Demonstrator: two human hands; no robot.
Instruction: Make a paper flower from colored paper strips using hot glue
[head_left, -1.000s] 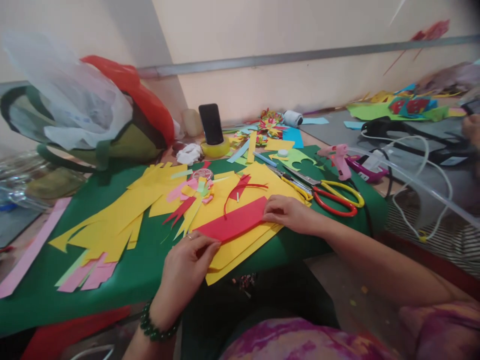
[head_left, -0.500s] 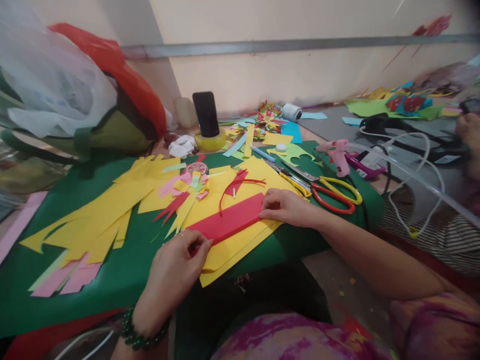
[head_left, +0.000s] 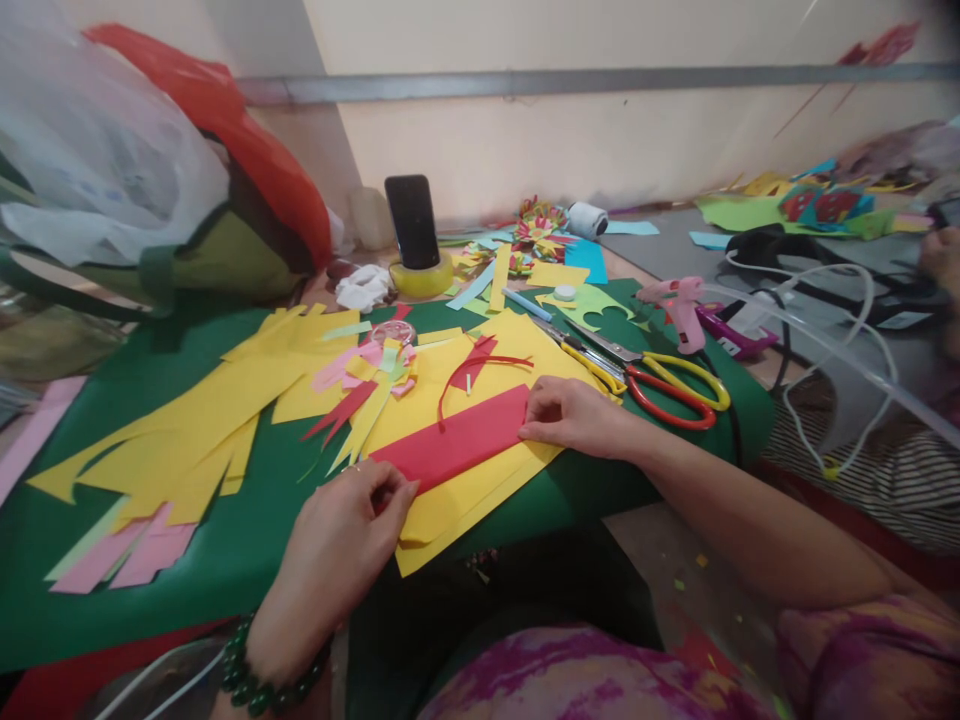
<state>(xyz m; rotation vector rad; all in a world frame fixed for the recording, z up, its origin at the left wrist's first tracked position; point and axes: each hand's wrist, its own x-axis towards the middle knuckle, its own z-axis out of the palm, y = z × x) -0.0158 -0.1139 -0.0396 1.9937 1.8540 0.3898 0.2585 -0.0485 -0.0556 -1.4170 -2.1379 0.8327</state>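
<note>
A folded strip of red paper (head_left: 454, 435) lies slantwise over yellow paper sheets (head_left: 469, 515). My left hand (head_left: 349, 525) is closed on its near left end, thumb against fingertips. At the far right end, my right hand (head_left: 566, 415) pinches the strip's edge. Just beyond the strip are a thin curved red paper strip (head_left: 450, 385) and a small red scrap (head_left: 476, 362). A paper flower (head_left: 386, 370) in pink, yellow and green sits left of them, beside a roll of clear tape (head_left: 394, 333).
Scissors (head_left: 675, 385) with red and yellow handles and a yellow cutter (head_left: 589, 362) lie right of the sheets. A pink glue gun (head_left: 681, 312) is behind them. Yellow strips (head_left: 187, 420) cover the left side. A phone (head_left: 412, 222) stands at the back. Another person's hand (head_left: 943, 262) shows far right.
Both hands keep their grip on the red paper, which stays nearly in place. The view has shifted slightly, and my left hand sits a little further left.
</note>
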